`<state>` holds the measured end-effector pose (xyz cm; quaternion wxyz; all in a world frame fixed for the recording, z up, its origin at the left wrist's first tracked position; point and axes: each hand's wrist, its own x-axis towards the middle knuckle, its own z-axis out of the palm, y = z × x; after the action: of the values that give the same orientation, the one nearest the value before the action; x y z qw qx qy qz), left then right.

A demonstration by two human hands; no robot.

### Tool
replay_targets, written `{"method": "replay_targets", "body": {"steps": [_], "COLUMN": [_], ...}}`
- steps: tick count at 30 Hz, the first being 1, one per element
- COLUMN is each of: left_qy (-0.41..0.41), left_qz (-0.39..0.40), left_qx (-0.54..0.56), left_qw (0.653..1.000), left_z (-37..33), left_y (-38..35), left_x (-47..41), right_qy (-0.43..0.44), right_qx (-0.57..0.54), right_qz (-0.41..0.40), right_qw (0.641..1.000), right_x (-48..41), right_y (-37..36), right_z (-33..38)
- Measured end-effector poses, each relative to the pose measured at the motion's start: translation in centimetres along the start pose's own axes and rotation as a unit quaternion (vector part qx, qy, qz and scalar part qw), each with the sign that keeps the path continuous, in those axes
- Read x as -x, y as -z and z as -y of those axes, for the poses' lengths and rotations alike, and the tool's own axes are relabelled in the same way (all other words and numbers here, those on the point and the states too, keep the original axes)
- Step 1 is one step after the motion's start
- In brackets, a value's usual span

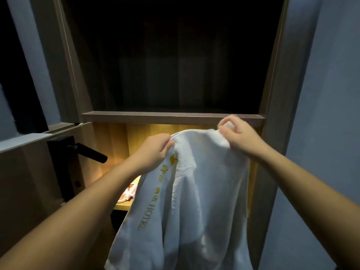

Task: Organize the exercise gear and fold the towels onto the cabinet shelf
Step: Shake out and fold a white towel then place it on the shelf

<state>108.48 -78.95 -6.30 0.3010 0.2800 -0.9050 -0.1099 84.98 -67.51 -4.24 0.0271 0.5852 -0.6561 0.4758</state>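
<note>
A white towel [202, 191] with yellow HOTEL lettering hangs in front of the cabinet. My left hand [155, 151] pinches its upper left edge. My right hand [239, 135] grips the upper right corner, a little higher. The towel drapes down past the bottom of the frame. Behind it is the lit wooden shelf [124, 206] of the cabinet, mostly hidden by the cloth. A pink and white item [129, 192] lies on that shelf at the left, partly covered by my left forearm.
A dark upper compartment sits above a shelf board [155, 116]. A door with a black lever handle [87, 151] stands at the left. The cabinet's right side panel [276, 94] and a blue-grey wall [321, 114] close in the right.
</note>
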Motion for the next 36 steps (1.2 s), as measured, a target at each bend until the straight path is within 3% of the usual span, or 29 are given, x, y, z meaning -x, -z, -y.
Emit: {"method": "replay_targets", "body": {"steps": [5, 7, 13, 20, 24, 29, 33, 36], "left_qy": [-0.088, -0.106, -0.117, -0.05, -0.025, 0.039, 0.071, 0.075], "left_qz": [0.041, 0.058, 0.063, 0.001, -0.016, 0.059, 0.05, -0.026], "left_qx": [-0.049, -0.061, -0.047, 0.113, 0.066, 0.03, 0.023, 0.073], "left_qw": [0.994, 0.991, 0.99, 0.992, 0.997, 0.997, 0.996, 0.994], "left_z": [-2.1, -2.6, -1.0, 0.5, 1.6, 3.9, 4.5, 4.8], "left_y": [-0.6, -1.0, -2.7, -6.1, -7.6, -9.3, -10.7, -10.9], "left_x": [0.2, 0.4, 1.2, 2.5, 3.8, 5.8, 7.0, 7.2], "right_qy": [0.088, 0.095, 0.047, 0.026, 0.011, -0.029, -0.053, -0.062], "right_qx": [0.078, 0.085, 0.056, 0.002, 0.012, -0.007, 0.001, 0.033], "right_qz": [0.216, 0.24, 0.224, 0.089, 0.032, -0.042, -0.059, 0.003], "right_qw": [0.969, 0.963, 0.972, 0.996, 0.999, 0.999, 0.997, 0.998], "right_x": [1.6, 1.8, 2.3, 3.0, 2.3, 1.4, 1.4, 1.7], "right_y": [-2.2, -2.6, -3.3, -4.6, -3.7, -1.5, -0.5, 0.2], "right_z": [3.1, 3.2, 2.1, 1.4, 1.0, 0.3, 0.1, -0.2]}}
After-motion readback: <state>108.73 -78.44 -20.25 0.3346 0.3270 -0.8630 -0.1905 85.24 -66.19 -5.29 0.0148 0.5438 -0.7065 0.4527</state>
